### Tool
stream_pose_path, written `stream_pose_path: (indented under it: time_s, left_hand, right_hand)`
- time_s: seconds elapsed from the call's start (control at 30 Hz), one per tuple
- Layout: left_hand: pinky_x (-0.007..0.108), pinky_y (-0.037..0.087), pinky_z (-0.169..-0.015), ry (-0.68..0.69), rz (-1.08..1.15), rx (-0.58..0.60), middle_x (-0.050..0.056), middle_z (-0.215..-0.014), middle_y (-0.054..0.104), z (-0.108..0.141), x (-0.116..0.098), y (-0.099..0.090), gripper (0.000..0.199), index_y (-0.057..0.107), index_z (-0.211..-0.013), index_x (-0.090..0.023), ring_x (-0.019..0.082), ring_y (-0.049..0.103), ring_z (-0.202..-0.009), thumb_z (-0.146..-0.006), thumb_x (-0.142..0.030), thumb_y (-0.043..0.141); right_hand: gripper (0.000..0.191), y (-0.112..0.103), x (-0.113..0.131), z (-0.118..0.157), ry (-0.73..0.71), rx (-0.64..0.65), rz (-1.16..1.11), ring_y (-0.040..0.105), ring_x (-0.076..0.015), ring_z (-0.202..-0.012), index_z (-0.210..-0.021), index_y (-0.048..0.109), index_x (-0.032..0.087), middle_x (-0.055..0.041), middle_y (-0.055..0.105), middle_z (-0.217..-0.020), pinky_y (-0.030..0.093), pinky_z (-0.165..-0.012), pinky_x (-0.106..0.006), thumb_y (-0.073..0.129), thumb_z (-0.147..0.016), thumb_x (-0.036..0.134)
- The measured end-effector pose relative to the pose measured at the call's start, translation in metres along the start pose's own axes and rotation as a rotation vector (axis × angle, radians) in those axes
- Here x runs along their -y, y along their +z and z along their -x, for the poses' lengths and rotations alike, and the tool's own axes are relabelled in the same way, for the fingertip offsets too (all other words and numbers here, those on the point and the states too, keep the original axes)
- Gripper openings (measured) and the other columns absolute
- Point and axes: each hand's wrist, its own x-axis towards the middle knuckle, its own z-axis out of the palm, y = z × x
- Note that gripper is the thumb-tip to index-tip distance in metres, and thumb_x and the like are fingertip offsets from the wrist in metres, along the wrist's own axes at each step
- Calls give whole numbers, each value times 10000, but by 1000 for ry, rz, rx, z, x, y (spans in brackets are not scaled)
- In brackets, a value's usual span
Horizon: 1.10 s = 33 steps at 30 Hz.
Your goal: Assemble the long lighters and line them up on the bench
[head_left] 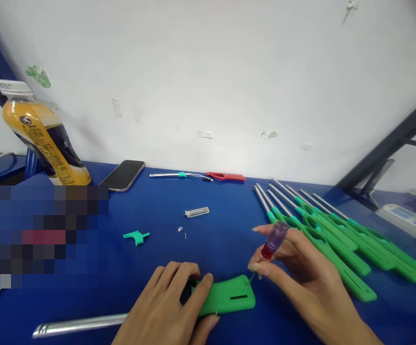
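My left hand (170,302) is closed on a green lighter (227,293) near the table's front edge. The lighter's metal tube (80,325) points left, and its slotted handle end shows to the right of my fingers. My right hand (301,275) pinches a screwdriver (274,238) with a clear purple and red handle. The screwdriver leans, its thin shaft reaching down to the handle's upper right corner. Farther back lie a teal trigger piece (136,237), a clear fuel tank (196,212), a tiny pale part (180,229) and a small screw (185,235).
Several green lighters (344,235) lie side by side at the right. A red lighter handle (225,177) and a metal tube (164,175) rest near the wall. At the left are a phone (124,175) and a yellow bottle (46,139). The lower left is pixelated.
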Motion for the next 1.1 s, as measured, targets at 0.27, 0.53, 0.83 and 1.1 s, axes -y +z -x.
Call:
stream_pose_path:
  time_s: [0.27,0.53,0.83,1.1]
  left_hand:
    - [393,656,-852,3,-5,-3,31,-1199,726,-2,0,0,338,611,-1418,-279,238,736,-1007,-1104,-390,560]
    - [377,653,-874,24,-46,11,52,-1203,728,-2,1,-1,383,617,-1429,-256,244,736,-1019,-1062,-365,631]
    - [383,657,-853,18,-20,-3,45,-1191,728,-3,0,-1,359,606,-1423,-265,244,739,-1004,-1077,-358,604]
    - [390,665,-843,39,-51,-5,60,-1192,724,-2,1,-2,384,604,-1428,-243,252,740,-999,-1059,-346,629]
  right_hand:
    - [791,-4,-4,5,-198,-13,157,821,-163,-802,-1683,330,457,54,805,-926,697,-836,-264,710,-1037,204]
    - [312,-19,9,2,-191,-94,63,809,-228,-1126,-1367,703,399,4,820,-1280,689,-883,-307,656,-1076,296]
    - [388,-26,19,-2,-345,-103,186,725,-232,-827,-1203,791,383,-11,780,-964,629,-673,-345,796,-914,123]
    - [528,-31,21,-13,-306,8,196,743,-153,-808,-1418,704,445,32,776,-979,616,-679,-244,722,-997,128]
